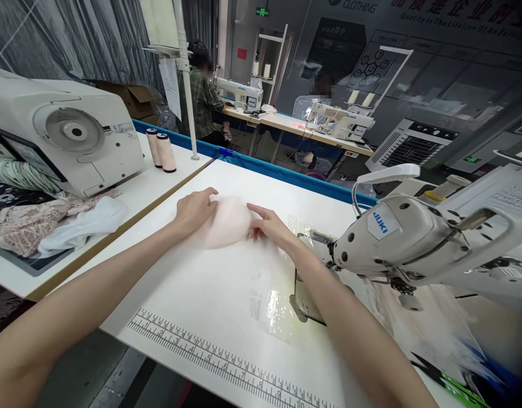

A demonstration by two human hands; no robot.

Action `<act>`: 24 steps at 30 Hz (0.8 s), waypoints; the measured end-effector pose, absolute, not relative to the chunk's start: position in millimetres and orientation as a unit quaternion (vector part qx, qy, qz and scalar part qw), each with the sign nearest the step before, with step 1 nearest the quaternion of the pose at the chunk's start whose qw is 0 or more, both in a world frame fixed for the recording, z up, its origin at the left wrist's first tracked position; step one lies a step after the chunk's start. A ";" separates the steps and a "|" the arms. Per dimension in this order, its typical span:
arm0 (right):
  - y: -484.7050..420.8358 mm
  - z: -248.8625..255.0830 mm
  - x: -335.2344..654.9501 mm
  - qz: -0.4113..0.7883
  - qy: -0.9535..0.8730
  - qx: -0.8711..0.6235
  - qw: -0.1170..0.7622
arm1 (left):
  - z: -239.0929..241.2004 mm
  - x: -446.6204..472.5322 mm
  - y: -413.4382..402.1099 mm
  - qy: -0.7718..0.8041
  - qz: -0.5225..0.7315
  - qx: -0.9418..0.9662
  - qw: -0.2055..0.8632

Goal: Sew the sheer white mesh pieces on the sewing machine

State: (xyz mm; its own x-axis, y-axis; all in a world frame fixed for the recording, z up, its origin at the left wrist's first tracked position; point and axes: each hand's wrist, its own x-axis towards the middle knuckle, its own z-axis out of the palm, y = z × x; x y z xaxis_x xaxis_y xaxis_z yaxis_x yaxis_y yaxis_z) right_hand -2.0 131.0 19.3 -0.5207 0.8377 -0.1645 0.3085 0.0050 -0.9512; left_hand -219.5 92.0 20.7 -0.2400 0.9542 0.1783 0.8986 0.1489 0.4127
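Observation:
Between my hands is a pale pink, rounded fabric piece (230,222), slightly blurred, above the white sewing table (192,283). My left hand (196,212) has its fingers closed at the piece's upper left edge. On the opposite edge, my right hand (270,225) grips it with bent fingers; some fingertips are hidden by the fabric or smeared by motion. To the right of my right hand stands a white JUKI sewing machine (380,226), its narrow arm pointing towards the piece.
A printed ruler scale (218,360) runs along the front edge. Green-handled scissors (456,391) and sheer fabric (426,317) lie at right. Two thread spools (166,153), lace fabric (29,226) and another machine (73,133) occupy the left table. People sit at machines beyond.

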 end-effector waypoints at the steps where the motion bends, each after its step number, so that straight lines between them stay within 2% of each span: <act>1: 131.7 19.8 -2.7 0.554 -0.671 -0.434 0.233 | 21.3 -217.7 91.1 0.759 0.207 0.616 0.049; 9: 120.4 18.3 6.4 0.423 -0.709 -0.484 0.290 | 27.8 -213.5 86.9 0.780 0.128 0.613 -0.012; 14: 124.5 25.0 -11.3 0.335 -0.760 -0.428 0.357 | 29.9 -216.7 84.7 0.785 0.120 0.608 -0.017; 17: 139.5 24.0 -32.5 0.326 -0.785 -0.401 0.341 | 29.4 -218.5 82.3 0.788 0.114 0.604 -0.022; 24: 156.2 7.5 -26.3 0.281 -0.777 -0.457 0.329 | 28.1 -227.4 75.8 0.790 0.089 0.606 -0.033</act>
State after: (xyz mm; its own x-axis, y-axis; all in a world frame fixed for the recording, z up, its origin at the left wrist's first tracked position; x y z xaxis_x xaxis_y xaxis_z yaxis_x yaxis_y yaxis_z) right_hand -26.3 156.2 7.5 -0.3654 0.8956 0.2536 0.5258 0.4234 -0.7378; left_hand -227.4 75.8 28.1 -0.2644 0.9511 0.1594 0.9628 0.2508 0.1006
